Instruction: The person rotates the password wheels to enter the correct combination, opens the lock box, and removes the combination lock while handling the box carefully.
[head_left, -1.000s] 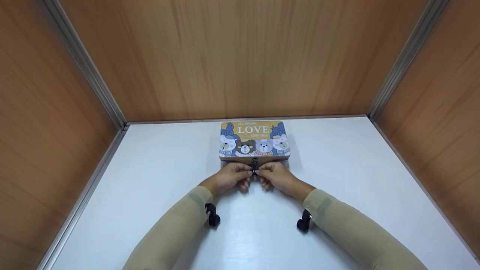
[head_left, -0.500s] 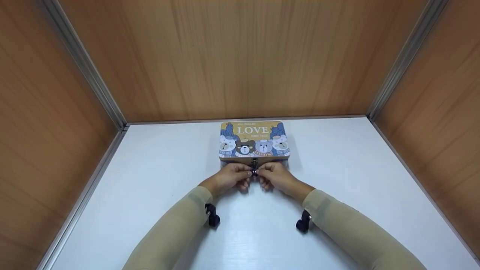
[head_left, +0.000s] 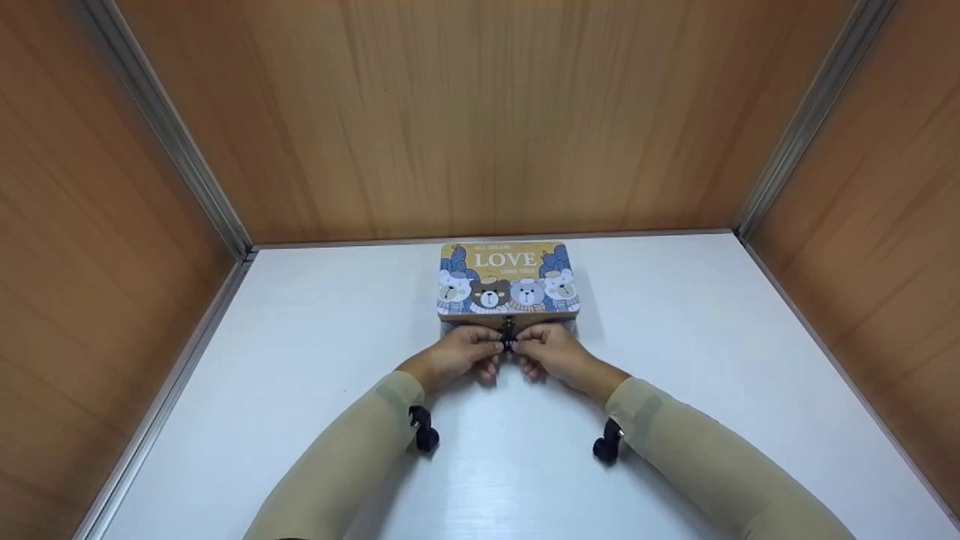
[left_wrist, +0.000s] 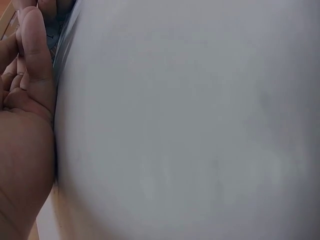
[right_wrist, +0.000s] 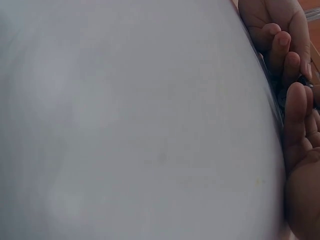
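A tin box (head_left: 510, 279) with a yellow lid, the word LOVE and a row of cartoon bears stands closed at the back of the table. A small black padlock (head_left: 508, 343) hangs at its front clasp. My left hand (head_left: 456, 354) pinches the padlock from the left between thumb and forefinger, and my right hand (head_left: 555, 354) pinches it from the right. The other fingers of both hands curl loosely below. In the right wrist view, the fingertips of both hands meet around a dark, shiny bit; fingers hide most of the padlock.
The white table (head_left: 480, 465) reaches a wooden back panel (head_left: 480, 120) just behind the box. Wooden side panels (head_left: 97, 262) with metal corner strips enclose it left and right. Small black devices (head_left: 425, 431) hang from both sleeves.
Both hands stay at the front of the box. The padlock shifts very slightly between the fingertips; the box has not moved.
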